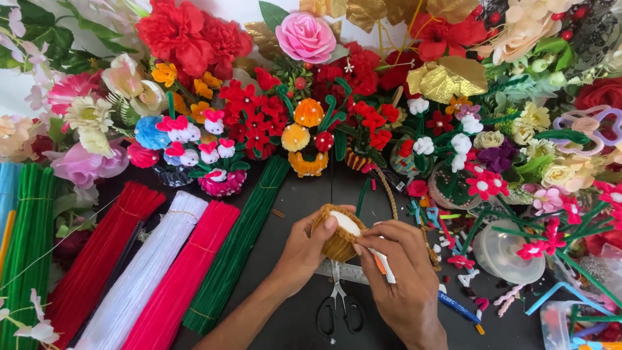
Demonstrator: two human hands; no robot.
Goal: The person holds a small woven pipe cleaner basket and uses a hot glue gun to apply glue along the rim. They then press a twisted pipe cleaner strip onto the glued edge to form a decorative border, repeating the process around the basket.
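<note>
Hands: two, the left hand [304,249] and the right hand [405,279]
Small baskets in the hands: one [337,236]
Scissors: one pair [337,304]
Rulers: one [346,272]
Clear round lids: one [505,256]
Bundles of fuzzy craft stems on the dark surface: five — light green [29,240], red [103,253], white [146,272], pink [184,279], dark green [240,246]

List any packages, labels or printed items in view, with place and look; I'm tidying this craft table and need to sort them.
Clear plastic tub with lid: right of the hands, round, see-through.
Blue pen with printed barrel: just right of the right hand, slim.
Metal ruler: flat under both hands, silver, marked.
Clear plastic box: bottom right corner, partly cut off.
No signs or screens.
</note>
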